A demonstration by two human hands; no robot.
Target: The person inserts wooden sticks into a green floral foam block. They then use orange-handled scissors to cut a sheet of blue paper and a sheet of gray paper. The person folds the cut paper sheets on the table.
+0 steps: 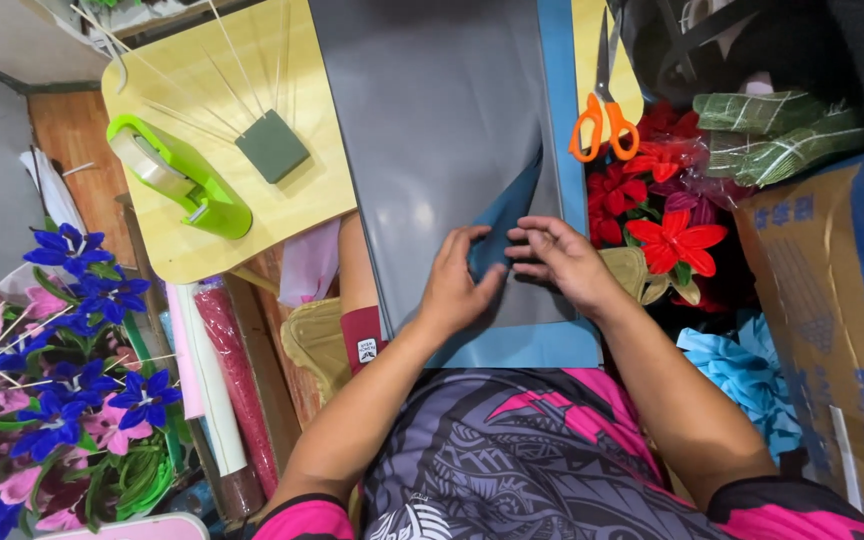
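Note:
A large grey sheet with a blue edge lies across my lap and a small yellow table. On it rests a folded strip of dark blue paper. My left hand pinches the strip's lower end between thumb and fingers. My right hand lies beside it with fingers spread, its fingertips touching the same end of the strip.
Orange-handled scissors lie at the sheet's right edge. A green tape dispenser, a green foam block and thin sticks sit on the yellow table. Red fabric flowers, a cardboard box, blue flowers and paper rolls surround me.

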